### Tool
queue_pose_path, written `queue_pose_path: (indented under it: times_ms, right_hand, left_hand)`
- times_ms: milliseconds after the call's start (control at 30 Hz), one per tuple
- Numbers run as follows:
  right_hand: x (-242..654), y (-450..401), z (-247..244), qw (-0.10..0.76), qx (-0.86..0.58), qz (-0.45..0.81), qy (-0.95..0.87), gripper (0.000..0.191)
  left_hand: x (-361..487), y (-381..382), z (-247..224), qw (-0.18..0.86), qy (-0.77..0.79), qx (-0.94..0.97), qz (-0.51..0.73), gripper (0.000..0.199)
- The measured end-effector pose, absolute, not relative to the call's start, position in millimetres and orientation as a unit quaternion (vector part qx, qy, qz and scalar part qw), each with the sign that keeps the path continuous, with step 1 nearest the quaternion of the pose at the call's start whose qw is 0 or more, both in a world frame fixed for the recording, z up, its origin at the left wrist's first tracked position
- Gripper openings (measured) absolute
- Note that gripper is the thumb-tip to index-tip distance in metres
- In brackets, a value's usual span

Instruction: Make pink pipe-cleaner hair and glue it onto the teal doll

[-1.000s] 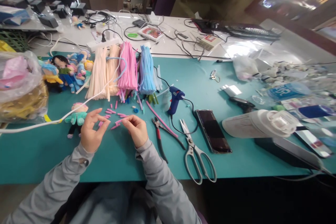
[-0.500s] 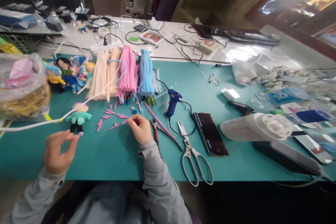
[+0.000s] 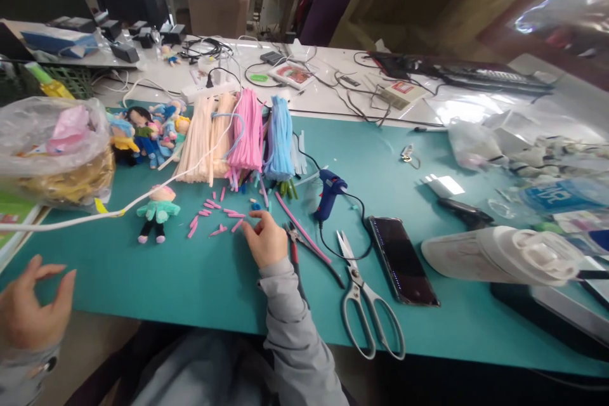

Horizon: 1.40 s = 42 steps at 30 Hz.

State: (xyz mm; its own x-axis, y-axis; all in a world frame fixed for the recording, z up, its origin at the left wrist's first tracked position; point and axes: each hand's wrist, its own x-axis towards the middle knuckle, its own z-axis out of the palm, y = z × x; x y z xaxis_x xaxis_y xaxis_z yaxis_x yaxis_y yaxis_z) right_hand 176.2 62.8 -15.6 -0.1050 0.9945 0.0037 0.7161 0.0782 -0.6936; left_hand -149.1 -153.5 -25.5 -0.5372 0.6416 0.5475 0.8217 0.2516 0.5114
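My left hand [image 3: 35, 304] is over the table's left front edge, its thumb and fingers apart and nothing between them. To its right, a small doll [image 3: 157, 212] with a pink top, green jacket and black legs lies on the green mat. My right hand [image 3: 266, 240] rests low over the mat, thumb and index finger slightly apart. Its fingertips are close beside a short pink pipe cleaner piece [image 3: 237, 225]; several similar pieces are scattered to the left. Pliers with red handles [image 3: 294, 254] lie by the right wrist, along with a long pink pipe cleaner [image 3: 302, 227].
Bundles of peach [image 3: 197, 139], pink [image 3: 246, 130] and blue pipe cleaners [image 3: 279, 139] stand behind. A blue glue gun [image 3: 328, 195], scissors [image 3: 356, 285], a phone [image 3: 403, 260] and a white cup [image 3: 495, 254] lie rightward. A white cable [image 3: 71, 226] crosses the left. Several dolls [image 3: 147, 133] are piled near a plastic bag [image 3: 57, 146].
My left hand has moved away from the doll toward the lower left, fingers wider apart. My right hand's pinched fingers have parted slightly beside the pink pieces. The view has shifted left.
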Motion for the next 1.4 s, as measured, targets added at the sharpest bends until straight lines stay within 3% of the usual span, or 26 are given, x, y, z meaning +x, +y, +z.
queue_pose_path:
  times_ms: [100,200,300,467,733,933,1200,1400]
  right_hand:
    - [176.5,61.5,-19.7,0.291,-0.563,0.257,-0.729,0.018]
    - [172.2,56.3,-21.5,0.263,-0.424,0.268,-0.824,0.015]
    - [165.7,50.0,-21.8,0.183,-0.331,0.256,-0.89,0.016]
    - [160.7,48.6,-22.1,0.127,-0.433,0.187,-0.873,0.026]
    - [160.8,51.1,-29.7,0.215,-0.465,0.19,-0.838,0.022]
    - [160.6,50.8,-30.4,0.255,-0.47,0.2,-0.821,0.022]
    - [159.3,50.7,-21.4,0.186,-0.544,0.193,-0.795,0.016]
    - [159.9,51.1,-21.3,0.194,-0.558,0.181,-0.786,0.026]
  left_hand:
    - [-129.0,-117.3,-15.7,0.203,-0.725,-0.557,-0.35,0.077]
    - [-112.9,-80.0,-10.3,0.253,-0.665,-0.603,-0.36,0.057]
    - [-95.5,-52.2,-7.7,0.219,-0.663,-0.617,-0.363,0.042]
    - [-57.7,-35.6,-5.4,0.161,-0.651,-0.649,-0.36,0.033]
    - [-17.1,-34.5,-23.8,0.044,-0.641,-0.712,-0.285,0.03]
    - [-3.3,-20.3,-28.1,-0.097,-0.581,-0.722,-0.363,0.035]
    - [-22.5,9.6,-23.7,-0.061,-0.647,-0.69,-0.319,0.032]
    - [-10.2,15.2,-25.0,-0.08,-0.587,-0.718,-0.367,0.031]
